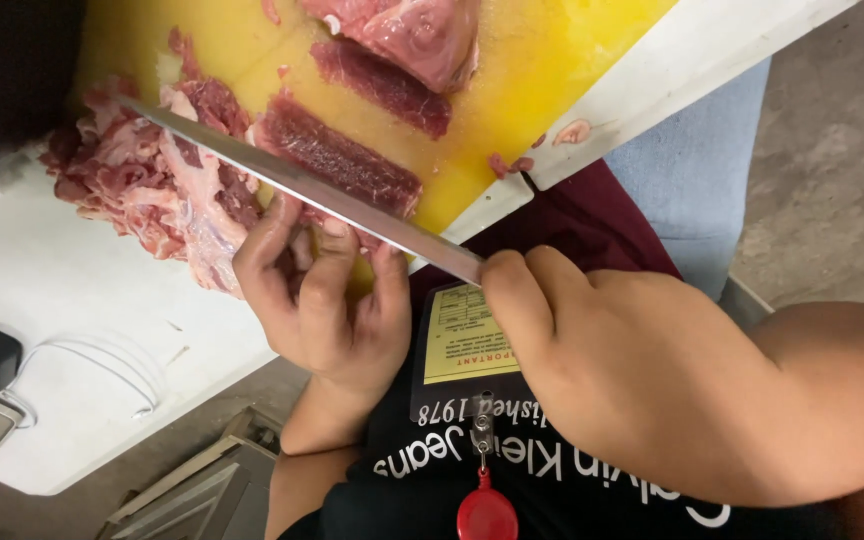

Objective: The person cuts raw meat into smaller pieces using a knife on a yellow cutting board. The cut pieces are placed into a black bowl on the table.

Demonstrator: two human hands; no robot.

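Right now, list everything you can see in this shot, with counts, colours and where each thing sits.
cutting board: one, yellow, on the table's top middle.
meat strips: two, dark red, side by side on the board.
meat chunk: one, pink, top edge of the board.
meat trimmings: one pile, red and white, left of the strips.
knife: one, long silver blade, slanting over the strips.
table: one, white, under the board.
badge: one, yellow card with a red tag, on the dark shirt.
left hand: fingers curled on the near strip.
right hand: grip closed on the knife's handle.

Long steel knife [302, 185] laid flat across red raw meat strip [337, 160], yellow cutting board [512, 100]
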